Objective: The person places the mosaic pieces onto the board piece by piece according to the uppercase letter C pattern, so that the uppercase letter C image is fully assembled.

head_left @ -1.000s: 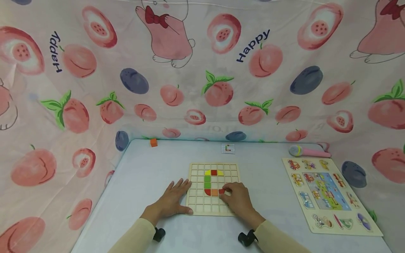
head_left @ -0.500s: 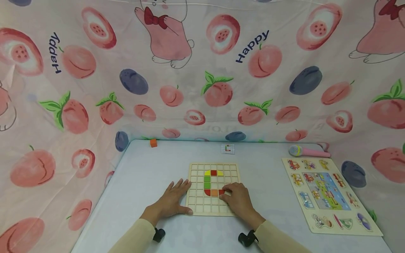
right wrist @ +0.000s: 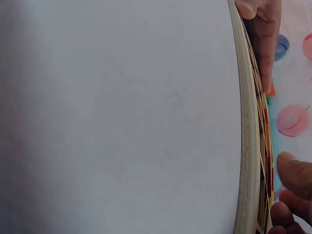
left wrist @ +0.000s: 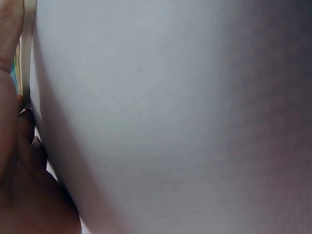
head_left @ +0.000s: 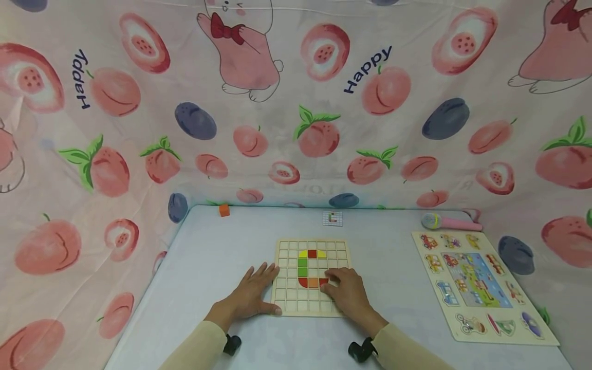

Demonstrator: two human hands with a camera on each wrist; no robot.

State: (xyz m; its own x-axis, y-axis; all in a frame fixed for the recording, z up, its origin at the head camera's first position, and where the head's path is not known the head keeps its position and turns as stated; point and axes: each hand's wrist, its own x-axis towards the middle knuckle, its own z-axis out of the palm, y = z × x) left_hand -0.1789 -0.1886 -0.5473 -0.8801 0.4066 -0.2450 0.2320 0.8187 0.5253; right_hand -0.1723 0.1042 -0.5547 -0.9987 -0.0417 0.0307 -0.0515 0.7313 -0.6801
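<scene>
In the head view a square wooden grid board (head_left: 288, 300) lies flat on the white table. Pieces in its cells form a C shape: yellow pieces (head_left: 303, 254) either side of a red square (head_left: 312, 254), green pieces (head_left: 302, 267) down the left, then a rounded red piece (head_left: 303, 282), an orange square (head_left: 313, 282) and a red piece (head_left: 323, 282). With thumb and index finger my right hand (head_left: 349, 293) pinches that last red piece, partly covering it. My left hand (head_left: 252, 292) rests with straight, spread fingers along the board's left edge.
A small pattern card (head_left: 332, 218) lies behind the board. An orange cube (head_left: 224, 210) sits at the table's (head_left: 213, 241) back left. On the right are a picture puzzle board (head_left: 513, 336) and a pink toy microphone (head_left: 455, 223). A fruit-print cloth (head_left: 287, 67) hangs behind.
Both hands keep their places at the board. The red piece under my right fingertips shows barely any shift, and the head view tilts up very slightly.
</scene>
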